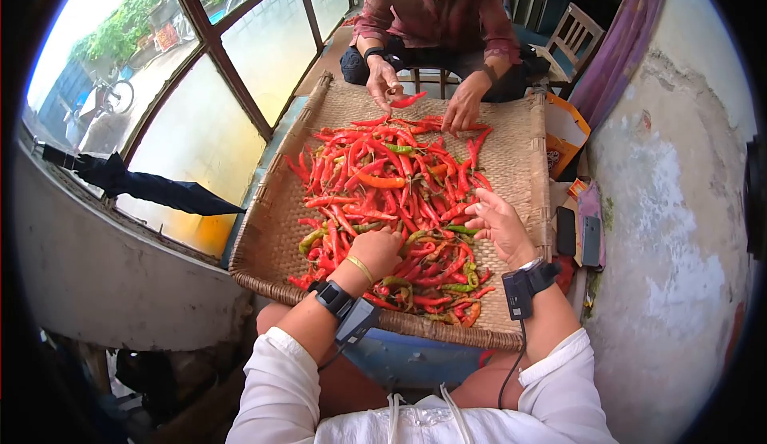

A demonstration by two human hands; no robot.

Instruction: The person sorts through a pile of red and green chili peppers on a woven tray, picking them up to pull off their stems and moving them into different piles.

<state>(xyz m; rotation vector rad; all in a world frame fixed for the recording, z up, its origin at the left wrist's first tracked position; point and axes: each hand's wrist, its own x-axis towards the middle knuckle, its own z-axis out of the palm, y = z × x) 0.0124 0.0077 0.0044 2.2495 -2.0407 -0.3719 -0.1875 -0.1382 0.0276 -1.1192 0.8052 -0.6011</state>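
Observation:
Red chili peppers (pixel 399 180), with a few green and orange ones among them, lie heaped on a large woven tray (pixel 511 164). My left hand (pixel 377 250) rests on the near left part of the heap, fingers curled down into the peppers; what they grip, if anything, is hidden. Over the right side of the heap, my right hand (pixel 499 224) is raised with its fingers apart and nothing in it. Across the tray, a co-worker's hand (pixel 383 83) holds up a red pepper (pixel 408 100), while the co-worker's other hand (pixel 466 104) touches peppers at the far edge.
Framed windows (pixel 264 40) run along the left, with a folded dark umbrella (pixel 172 192) below them. Two phones (pixel 566 230) lie just right of the tray, near an orange box (pixel 564 128). A wooden chair (pixel 574 40) stands behind at the right, beside a bare wall (pixel 667 204).

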